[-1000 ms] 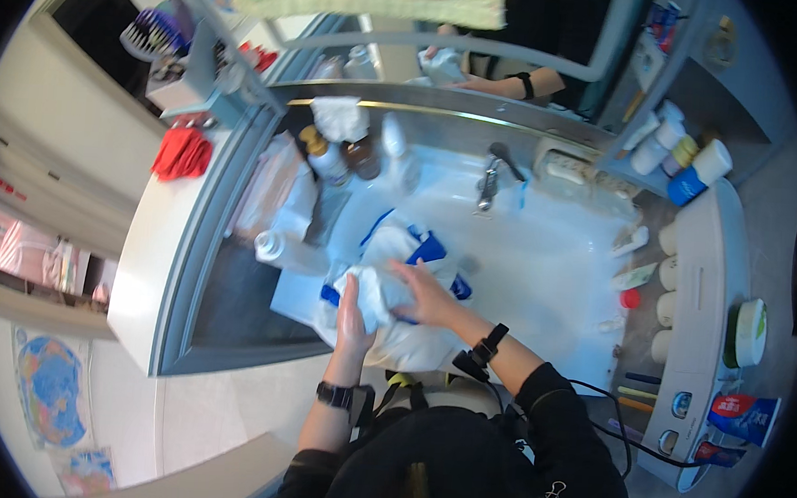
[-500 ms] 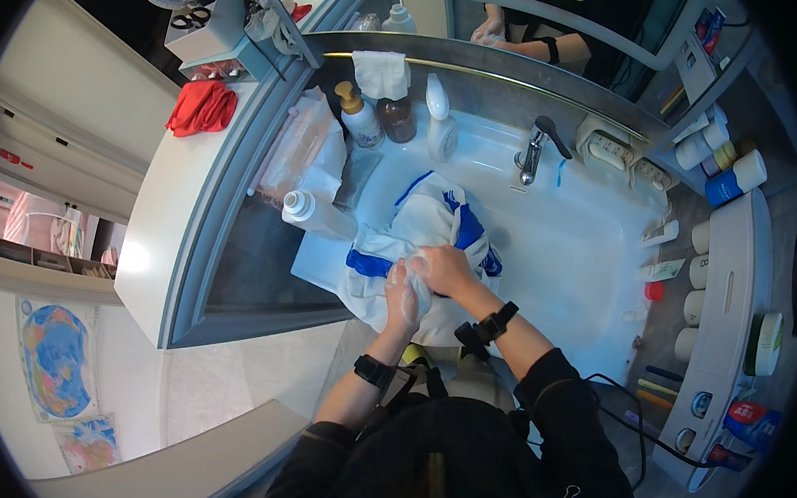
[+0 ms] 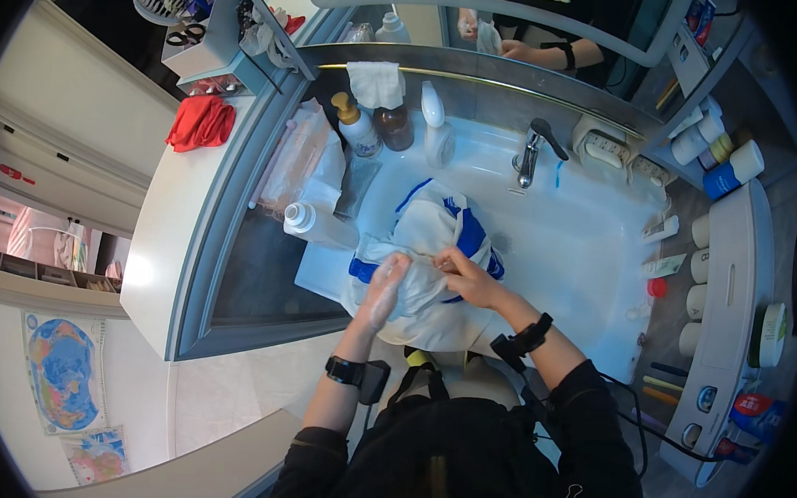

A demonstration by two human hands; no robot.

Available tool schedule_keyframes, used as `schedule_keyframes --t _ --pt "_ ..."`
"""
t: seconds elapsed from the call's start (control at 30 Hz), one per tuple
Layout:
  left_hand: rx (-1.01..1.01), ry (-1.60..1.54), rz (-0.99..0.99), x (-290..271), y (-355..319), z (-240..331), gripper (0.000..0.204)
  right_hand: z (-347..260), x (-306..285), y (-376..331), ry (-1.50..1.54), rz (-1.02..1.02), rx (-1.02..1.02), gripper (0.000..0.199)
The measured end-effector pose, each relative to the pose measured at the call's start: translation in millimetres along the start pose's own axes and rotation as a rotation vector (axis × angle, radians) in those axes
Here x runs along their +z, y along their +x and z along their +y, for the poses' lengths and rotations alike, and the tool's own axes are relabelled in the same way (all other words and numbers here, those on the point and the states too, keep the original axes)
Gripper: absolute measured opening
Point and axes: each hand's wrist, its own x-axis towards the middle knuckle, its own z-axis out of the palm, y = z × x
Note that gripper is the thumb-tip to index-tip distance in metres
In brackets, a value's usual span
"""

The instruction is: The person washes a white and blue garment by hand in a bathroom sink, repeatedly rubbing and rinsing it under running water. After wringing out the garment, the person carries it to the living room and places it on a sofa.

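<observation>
A white garment with blue stripes (image 3: 441,229) lies bunched in the white sink basin (image 3: 581,251). My left hand (image 3: 385,289), pale with suds, presses flat on the cloth at its near left side. My right hand (image 3: 465,276) pinches a fold of the same cloth just beside it, fingers closed on the fabric. Both hands are over the front part of the basin, close together. The cloth's underside is hidden.
A chrome tap (image 3: 532,152) stands at the basin's back. A pump bottle (image 3: 356,123), a brown jar (image 3: 395,126) and a white bottle (image 3: 435,123) line the back left. A lying white bottle (image 3: 313,224) and red cloth (image 3: 201,123) are left. Tubes and cups fill the right shelf (image 3: 729,297).
The view has shifted so the sink sits higher and more central. My hands have kept working the cloth, the left now flat on it and the right pinching a fold.
</observation>
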Motion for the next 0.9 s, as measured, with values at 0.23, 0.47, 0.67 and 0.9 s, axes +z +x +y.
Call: schedule_keyframes --t 0.23,0.47,0.67,0.9 --pt "0.217 0.002 0.031 -11.0 -7.5 7.8 0.043 -51.9 24.7 8.3 0.033 0.222 -0.277 0.04" --pt "0.049 -0.693 0.337 18.8 16.4 -25.1 0.031 -57.7 58.5 21.8 -0.571 0.408 -0.421 0.024" --pt "0.121 -0.427 0.404 19.1 14.3 -27.6 0.034 -66.2 48.1 29.4 -0.694 0.424 -0.371 0.022" --pt "-0.074 -0.545 0.319 11.1 25.3 -15.4 0.034 -62.0 46.3 32.8 -0.725 0.374 -0.461 0.021"
